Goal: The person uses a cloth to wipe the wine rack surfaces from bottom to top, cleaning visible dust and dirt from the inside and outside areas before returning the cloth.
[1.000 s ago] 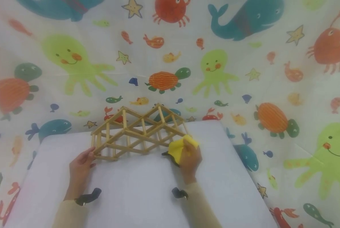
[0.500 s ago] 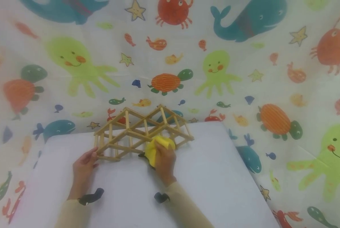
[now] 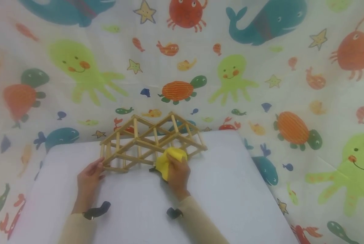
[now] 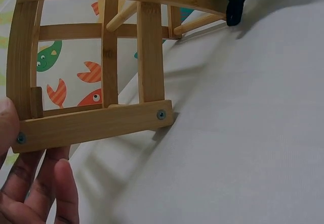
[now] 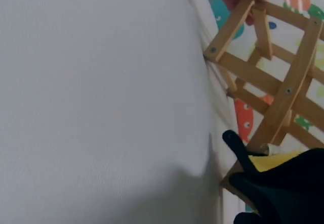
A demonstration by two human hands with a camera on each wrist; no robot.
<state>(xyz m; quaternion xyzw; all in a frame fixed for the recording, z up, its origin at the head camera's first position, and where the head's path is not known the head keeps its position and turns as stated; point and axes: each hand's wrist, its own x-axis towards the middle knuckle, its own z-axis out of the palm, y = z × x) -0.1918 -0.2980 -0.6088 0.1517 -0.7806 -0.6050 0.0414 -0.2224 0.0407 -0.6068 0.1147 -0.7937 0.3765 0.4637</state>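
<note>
A folding wooden lattice rack, like a wine rack with slats and round dowels, stands opened out near the table's back edge. At its left end my left hand grips the lower corner; in the left wrist view the thumb is on one side of the slat and fingers underneath. My right hand pinches a bunched yellow cloth against the front of the rack, right of its middle. The right wrist view shows the cloth's dark side with narrow tabs, covering part of a slat. My right fingertips are hidden there.
The rack stands on a white-covered table, whose right edge slants toward the front. Behind it hangs a white curtain printed with sea animals. Dark straps circle both wrists at the beige sleeves.
My right hand has slid the cloth leftward along the rack from its right end, then stayed nearly at the same spot over the last half second. The left hand keeps its grip.
</note>
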